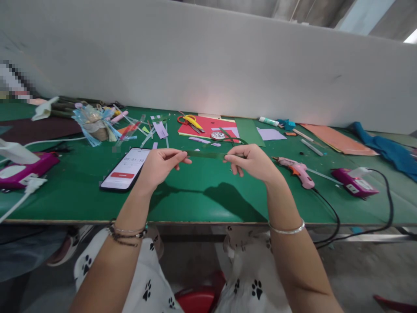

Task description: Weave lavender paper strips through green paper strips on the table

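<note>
- Green strip (205,154) spans the gap between the two grips, fairly straight and close to level, raised off the counter (190,208); a shadow (224,195) falls on the surface on the body's side of them.
- Left grip (163,164): thumb and forefinger pinch one end of the strip, the other fingers loosely curled. Light, flat pressure should serve best, firm enough to stop slipping yet too soft to crease it.
- Right grip (250,160): thumb and fingertips pinch the strip too. Whether they hold its very end is hidden; dark curled strips (240,140) show just behind this grip, and I cannot tell if they join the held piece.
- Even pull from both sides matters: with the thumbs at one height, the strip's face is less likely to twist or bow.
- Just left of the left grip lies a phone (125,170); the wrist does well to clear its screen.
- Right of the right grip, a pink glue gun (298,170) points its nozzle toward that hand. Its heat cannot be seen, so the forearm had best stay clear.
- Beyond both grips, yellow-handled scissors (194,122) rest on red paper (211,122), best approached by the handles.
</note>
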{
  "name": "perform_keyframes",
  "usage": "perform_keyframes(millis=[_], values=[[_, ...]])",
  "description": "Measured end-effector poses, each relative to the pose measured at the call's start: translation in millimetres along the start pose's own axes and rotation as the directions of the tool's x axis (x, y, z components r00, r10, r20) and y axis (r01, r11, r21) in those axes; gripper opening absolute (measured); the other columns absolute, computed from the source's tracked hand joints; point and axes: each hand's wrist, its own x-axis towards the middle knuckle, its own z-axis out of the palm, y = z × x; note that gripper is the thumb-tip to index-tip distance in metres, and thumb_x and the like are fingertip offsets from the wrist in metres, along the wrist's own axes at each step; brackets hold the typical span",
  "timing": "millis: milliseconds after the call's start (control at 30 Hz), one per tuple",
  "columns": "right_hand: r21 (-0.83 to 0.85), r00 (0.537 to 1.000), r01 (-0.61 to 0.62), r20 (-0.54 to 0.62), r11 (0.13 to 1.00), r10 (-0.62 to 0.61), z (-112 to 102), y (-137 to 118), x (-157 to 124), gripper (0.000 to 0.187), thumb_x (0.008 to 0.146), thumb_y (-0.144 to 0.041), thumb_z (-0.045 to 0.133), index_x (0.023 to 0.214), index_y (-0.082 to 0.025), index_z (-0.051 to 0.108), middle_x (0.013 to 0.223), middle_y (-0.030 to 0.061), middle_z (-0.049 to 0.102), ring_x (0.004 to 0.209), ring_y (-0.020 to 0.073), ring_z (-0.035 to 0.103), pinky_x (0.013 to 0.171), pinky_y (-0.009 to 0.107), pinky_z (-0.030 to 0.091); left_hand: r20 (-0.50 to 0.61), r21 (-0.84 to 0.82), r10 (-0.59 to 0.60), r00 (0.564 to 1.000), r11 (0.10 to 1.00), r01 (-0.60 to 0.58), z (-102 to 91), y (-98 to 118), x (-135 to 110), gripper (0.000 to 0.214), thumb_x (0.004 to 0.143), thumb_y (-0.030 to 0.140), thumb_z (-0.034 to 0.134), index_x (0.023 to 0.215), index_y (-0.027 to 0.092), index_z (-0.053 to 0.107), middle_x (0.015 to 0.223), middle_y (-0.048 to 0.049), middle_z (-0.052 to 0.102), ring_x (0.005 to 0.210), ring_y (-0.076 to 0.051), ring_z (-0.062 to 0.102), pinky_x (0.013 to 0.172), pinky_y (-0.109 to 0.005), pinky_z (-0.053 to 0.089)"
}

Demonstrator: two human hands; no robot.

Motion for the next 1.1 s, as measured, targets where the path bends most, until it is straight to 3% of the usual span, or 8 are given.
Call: perform_keyframes(millis=[300, 567, 867, 1100], values=[[0.17, 0.993, -0.048, -0.099, 0.984, 0.066, 0.6, 19.1, 9.1, 0.027, 0.074, -0.037, 0.055, 0.06, -0.014, 0.056, 0.045, -0.0012, 0.059, 0.033, 0.0053, 0.048, 0.037, 0.017, 0.037, -0.028, 0.04, -0.025, 0.999, 0.999, 0.026, -2.3, -5.5, 4.0, 0.02, 0.07, 0.033, 0.057, 0.065, 0.018, 0.07, 0.063, -0.0012, 0.07, 0.046, -0.009, 0.048, 0.049, -0.02, 0.042], [0.18, 0.993, -0.05, -0.093, 0.982, 0.067, 1.5, 25.3, 10.6, 0.032, 0.075, -0.042, 0.054, 0.06, -0.014, 0.058, 0.042, -0.0013, 0.058, 0.032, 0.0054, 0.048, 0.036, 0.017, 0.037, -0.037, 0.05, -0.035, 0.999, 0.998, 0.037, -1.7, -6.7, 4.4, 0.019, 0.069, 0.032, 0.057, 0.065, 0.019, 0.07, 0.062, -0.001, 0.069, 0.047, -0.01, 0.049, 0.048, -0.02, 0.042], [0.178, 0.972, -0.033, -0.222, 0.983, 0.073, 5.5, 23.7, 10.5, 0.032, 0.074, -0.038, 0.055, 0.051, -0.016, 0.051, 0.035, -0.0041, 0.051, 0.027, 0.005, 0.042, 0.031, 0.017, 0.032, -0.017, 0.046, -0.012, 1.0, 0.999, 0.013, -3.1, -7.9, 5.1, 0.019, 0.069, 0.032, 0.057, 0.064, 0.018, 0.069, 0.062, -0.0004, 0.068, 0.047, -0.008, 0.047, 0.049, -0.019, 0.042], [0.144, 0.989, -0.016, -0.146, 0.989, 0.037, 3.3, 23.9, 9.0, 0.025, 0.074, -0.032, 0.055, 0.056, -0.015, 0.055, 0.039, -0.0033, 0.055, 0.03, 0.0049, 0.045, 0.034, 0.016, 0.034, -0.011, 0.04, 0.014, 1.0, 0.999, -0.013, -5.9, -10.4, 6.0, 0.02, 0.067, 0.034, 0.057, 0.063, 0.018, 0.069, 0.059, -0.0004, 0.066, 0.048, -0.009, 0.048, 0.049, -0.02, 0.041]])
